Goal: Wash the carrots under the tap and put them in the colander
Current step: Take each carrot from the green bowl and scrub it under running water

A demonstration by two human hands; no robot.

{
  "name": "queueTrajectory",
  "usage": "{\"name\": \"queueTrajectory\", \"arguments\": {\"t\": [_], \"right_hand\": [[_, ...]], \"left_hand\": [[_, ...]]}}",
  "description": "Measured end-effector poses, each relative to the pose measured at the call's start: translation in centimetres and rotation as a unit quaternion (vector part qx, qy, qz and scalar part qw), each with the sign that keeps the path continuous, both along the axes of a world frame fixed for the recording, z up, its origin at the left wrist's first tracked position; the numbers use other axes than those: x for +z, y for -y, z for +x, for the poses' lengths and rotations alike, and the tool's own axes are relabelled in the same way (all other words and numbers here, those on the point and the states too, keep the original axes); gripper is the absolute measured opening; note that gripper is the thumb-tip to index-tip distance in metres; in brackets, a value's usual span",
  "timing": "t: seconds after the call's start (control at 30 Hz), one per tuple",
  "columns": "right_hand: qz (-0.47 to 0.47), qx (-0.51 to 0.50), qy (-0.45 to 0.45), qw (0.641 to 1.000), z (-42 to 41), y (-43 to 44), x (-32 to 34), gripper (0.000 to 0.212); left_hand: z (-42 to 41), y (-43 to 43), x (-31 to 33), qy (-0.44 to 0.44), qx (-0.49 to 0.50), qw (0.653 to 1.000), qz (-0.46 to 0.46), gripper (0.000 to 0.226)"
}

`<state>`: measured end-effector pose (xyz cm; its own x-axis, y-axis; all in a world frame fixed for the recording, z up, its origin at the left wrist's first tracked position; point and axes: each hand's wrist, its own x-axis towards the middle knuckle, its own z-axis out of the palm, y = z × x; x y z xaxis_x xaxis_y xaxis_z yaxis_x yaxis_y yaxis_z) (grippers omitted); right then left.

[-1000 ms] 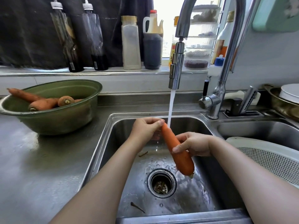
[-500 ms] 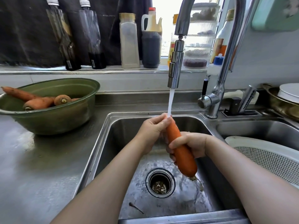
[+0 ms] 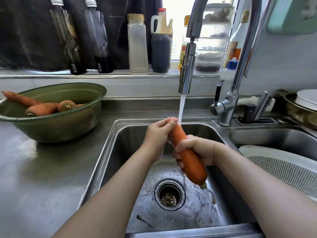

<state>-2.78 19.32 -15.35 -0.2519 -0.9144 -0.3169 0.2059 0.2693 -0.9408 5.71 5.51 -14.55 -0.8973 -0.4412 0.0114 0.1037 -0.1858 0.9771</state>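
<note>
**Progress.** One carrot [image 3: 188, 157] is in your hands over the sink [image 3: 120, 143], under the running tap [image 3: 187, 69], so washing looks to be under way. Several carrots [image 3: 42, 108] wait in the green bowl [image 3: 56, 127] on the counter [image 3: 34, 169] to your left. The colander [image 3: 283, 167] sits in the right-hand basin, and no carrot shows in the part in view. Judged so, you are early in the task and most of it is left.

**Grip.** Your left hand [image 3: 157, 134] pinches the carrot's narrow upper end, fingers curled round the tip where the water [image 3: 181, 107] lands. Your right hand [image 3: 197, 150] wraps the middle, fingers closed round it.

**Materials.**
- Held carrot: stout, tapered, smooth, wet and bright orange. Its thick end points down toward the drain [image 3: 169, 194] and carries a stalk stub.
- Bowl carrots: duller and earth-dusted.
- Bowl: round, glossy olive.
- Sink and counter: brushed steel, splashed.
- Colander: white, apparently plastic, with a finely perforated wall and a broad rim.
- Tap: a tall chrome arch with a cylindrical head.
</note>
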Motion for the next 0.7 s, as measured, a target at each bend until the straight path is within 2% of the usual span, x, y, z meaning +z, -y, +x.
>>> {"name": "queueTrajectory", "arguments": {"t": [0.13,0.2,0.3,0.5,0.7], "right_hand": [[0.009,-0.057,-0.005,0.998,-0.2,0.0,-0.2,0.04],[0.008,-0.07,-0.022,0.997,-1.0,-0.3,-0.6,0.056],[-0.014,-0.052,-0.002,0.999,-2.0,-1.3,-1.0,0.082],[-0.021,-0.005,0.11,0.994,-2.4,-1.4,-0.7,0.054],[-0.001,-0.077,0.069,0.995,-1.1,-0.7,0.0,0.06]], "left_hand": [[-0.4,0.2,0.3,0.031,0.038,0.999,0.013,0.025],[-0.4,1.0,0.2,0.046,0.001,0.999,-0.003,0.028],[0.3,2.3,0.1,0.064,-0.088,0.993,-0.035,0.025],[0.6,3.4,-0.6,0.084,-0.106,0.989,-0.059,0.026],[0.2,3.4,-0.8,0.043,-0.101,0.994,-0.026,0.029]]}}
